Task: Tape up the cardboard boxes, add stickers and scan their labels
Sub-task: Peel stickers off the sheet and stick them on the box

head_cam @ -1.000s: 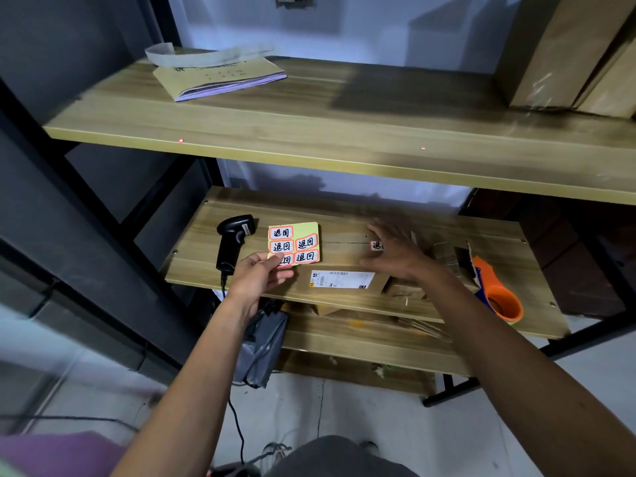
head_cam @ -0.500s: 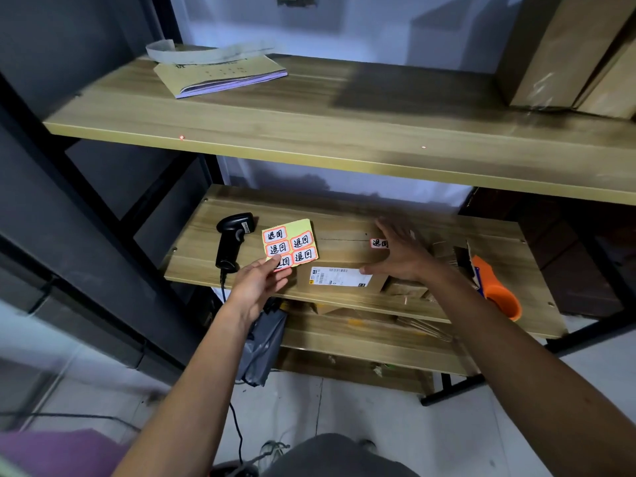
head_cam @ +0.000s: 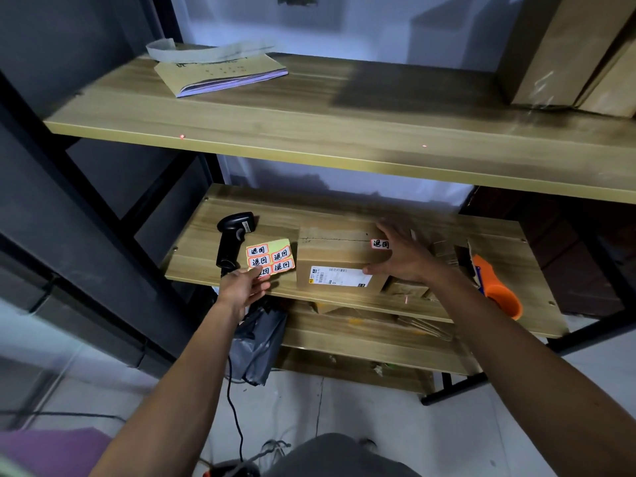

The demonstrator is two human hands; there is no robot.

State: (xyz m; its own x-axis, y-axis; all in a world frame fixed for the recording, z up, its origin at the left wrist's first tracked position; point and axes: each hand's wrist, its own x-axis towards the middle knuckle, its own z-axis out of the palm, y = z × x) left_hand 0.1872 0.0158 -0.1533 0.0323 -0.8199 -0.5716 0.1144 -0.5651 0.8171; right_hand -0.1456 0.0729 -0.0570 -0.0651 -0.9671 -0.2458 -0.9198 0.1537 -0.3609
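1. Left hand [head_cam: 242, 287] has carried sheet [head_cam: 275, 247] off box [head_cam: 330, 256], pinching its near corner; five stickers left on it.
2. Right hand [head_cam: 404, 258], slid right, lies loose and spread on box end; one sticker [head_cam: 380, 244] now bare on top, so scan likely next.
3. One box, one label [head_cam: 340, 276], one scanner [head_cam: 230, 242] on shelf [head_cam: 344, 208].

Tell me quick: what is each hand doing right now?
Left hand: pinches the sticker sheet by its lower edge.
Right hand: open, fingers spread over the cardboard box's right end.
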